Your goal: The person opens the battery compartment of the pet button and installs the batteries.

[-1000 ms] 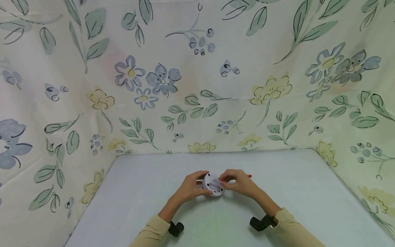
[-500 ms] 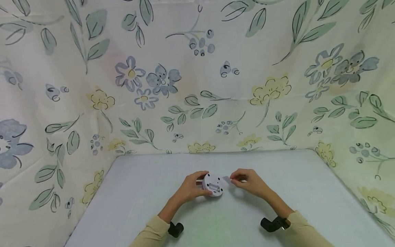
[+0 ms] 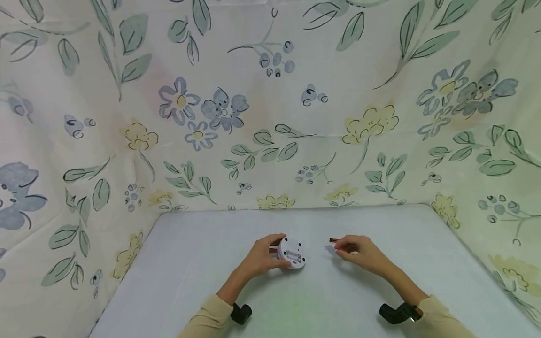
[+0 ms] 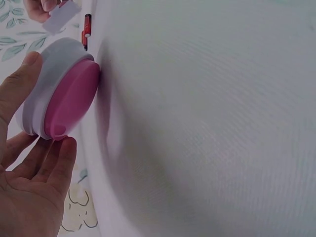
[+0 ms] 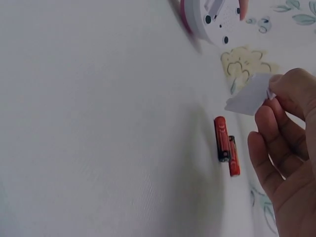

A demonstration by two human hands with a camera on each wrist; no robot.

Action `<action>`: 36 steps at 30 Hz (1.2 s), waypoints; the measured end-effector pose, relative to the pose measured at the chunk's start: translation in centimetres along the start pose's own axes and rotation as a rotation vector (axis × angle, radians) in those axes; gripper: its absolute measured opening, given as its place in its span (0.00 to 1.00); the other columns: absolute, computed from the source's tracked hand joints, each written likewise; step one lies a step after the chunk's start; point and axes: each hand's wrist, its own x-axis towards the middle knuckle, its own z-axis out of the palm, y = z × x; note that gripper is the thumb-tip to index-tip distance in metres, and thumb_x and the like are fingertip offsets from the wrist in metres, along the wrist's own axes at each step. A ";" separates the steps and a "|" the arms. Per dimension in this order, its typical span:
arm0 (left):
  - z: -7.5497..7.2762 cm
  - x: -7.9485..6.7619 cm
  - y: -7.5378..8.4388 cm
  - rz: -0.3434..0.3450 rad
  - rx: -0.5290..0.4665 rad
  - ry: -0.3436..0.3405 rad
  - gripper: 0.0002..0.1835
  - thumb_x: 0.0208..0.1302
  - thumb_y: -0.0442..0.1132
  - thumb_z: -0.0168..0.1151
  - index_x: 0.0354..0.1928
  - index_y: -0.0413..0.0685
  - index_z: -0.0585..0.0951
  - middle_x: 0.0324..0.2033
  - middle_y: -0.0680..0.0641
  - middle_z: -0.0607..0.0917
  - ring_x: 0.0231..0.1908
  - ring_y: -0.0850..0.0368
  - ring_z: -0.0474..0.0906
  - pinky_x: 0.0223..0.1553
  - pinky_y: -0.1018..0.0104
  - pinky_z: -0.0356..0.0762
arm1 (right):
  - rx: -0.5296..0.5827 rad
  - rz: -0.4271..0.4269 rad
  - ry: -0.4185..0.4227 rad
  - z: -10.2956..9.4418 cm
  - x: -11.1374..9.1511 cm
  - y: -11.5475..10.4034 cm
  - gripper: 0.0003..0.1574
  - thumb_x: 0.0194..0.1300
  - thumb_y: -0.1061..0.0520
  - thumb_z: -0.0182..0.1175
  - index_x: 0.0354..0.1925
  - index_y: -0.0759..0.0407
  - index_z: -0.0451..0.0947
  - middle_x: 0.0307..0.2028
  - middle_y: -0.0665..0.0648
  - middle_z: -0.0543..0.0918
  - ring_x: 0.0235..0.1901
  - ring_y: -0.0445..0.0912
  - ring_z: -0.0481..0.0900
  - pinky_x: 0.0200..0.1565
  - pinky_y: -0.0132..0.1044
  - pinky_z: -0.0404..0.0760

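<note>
My left hand (image 3: 263, 257) grips a round white device by its rim, thumb on one side and fingers on the other. The device (image 3: 287, 244) is tilted on edge, its underside with dark feet and an uncovered battery compartment (image 3: 293, 256) facing me. On its other face is a pink dome (image 4: 74, 98), seen in the left wrist view. To the right, my right hand (image 3: 361, 252) pinches a thin white battery cover (image 5: 249, 95) between thumb and index finger, apart from the device.
Two red-and-black batteries lie side by side on the white table (image 3: 203, 263), one battery (image 5: 221, 138) slightly offset from the other battery (image 5: 234, 157), close by my right hand. A floral cloth (image 3: 270, 117) hangs behind the table and at both sides.
My right hand has pulled the battery cover off the device and carried it to the right, baring the compartment. The left hand and device have stayed in place.
</note>
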 end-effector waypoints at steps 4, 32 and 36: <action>-0.1 -0.1 0.1 -0.012 0.006 0.000 0.43 0.53 0.37 0.81 0.69 0.34 0.71 0.64 0.41 0.76 0.59 0.44 0.77 0.58 0.53 0.77 | -0.029 0.009 -0.005 -0.9 -0.9 0.1 0.07 0.66 0.65 0.69 0.42 0.57 0.84 0.36 0.51 0.85 0.34 0.42 0.82 0.40 0.33 0.84; -0.2 -0.3 -0.1 -0.022 0.032 0.006 0.43 0.53 0.38 0.82 0.69 0.35 0.72 0.64 0.40 0.76 0.58 0.43 0.78 0.57 0.53 0.78 | -0.038 -0.048 -0.084 -2.7 -4.5 0.5 0.06 0.66 0.65 0.69 0.41 0.58 0.84 0.37 0.48 0.84 0.33 0.41 0.82 0.35 0.34 0.84; -0.2 -0.4 -0.1 -0.035 0.034 0.012 0.43 0.52 0.38 0.82 0.69 0.36 0.72 0.64 0.40 0.76 0.57 0.43 0.78 0.57 0.51 0.77 | -0.060 -0.052 -0.078 -2.6 -4.5 0.6 0.05 0.67 0.64 0.68 0.42 0.58 0.84 0.38 0.48 0.84 0.33 0.40 0.82 0.36 0.34 0.84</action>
